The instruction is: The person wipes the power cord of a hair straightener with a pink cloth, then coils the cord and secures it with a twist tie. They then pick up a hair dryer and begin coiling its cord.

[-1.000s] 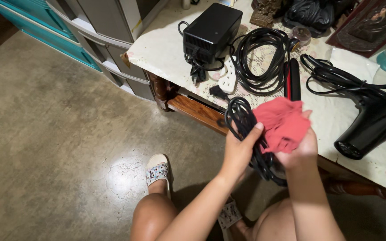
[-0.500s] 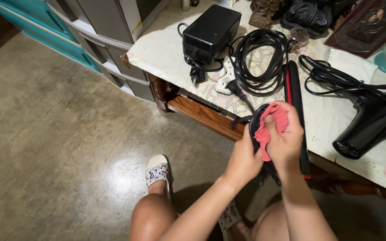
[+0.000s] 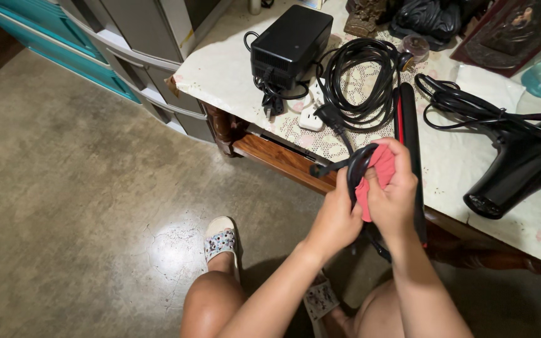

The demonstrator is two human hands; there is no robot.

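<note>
My left hand [image 3: 335,216] grips a coiled black cable [image 3: 357,164] just off the table's front edge. My right hand [image 3: 394,195] presses a bunched red cloth [image 3: 377,175] around the same cable loop. A lead from the coil runs up to a black plug [image 3: 331,115] by a white power strip [image 3: 311,116] on the table. A black and red hair straightener [image 3: 407,119] lies flat right behind my right hand.
The table [image 3: 220,69] has a lace-patterned cover. On it are a black power adapter box [image 3: 290,41], a second black cable coil [image 3: 361,78] and a black hair dryer [image 3: 513,176] with its cord. Grey drawers [image 3: 145,37] stand left. My foot in a slipper [image 3: 221,241] rests on concrete floor.
The red cloth went from spread open to bunched tightly around the cable. Both hands closed in together on the coil, which is drawn smaller and nearer the straightener.
</note>
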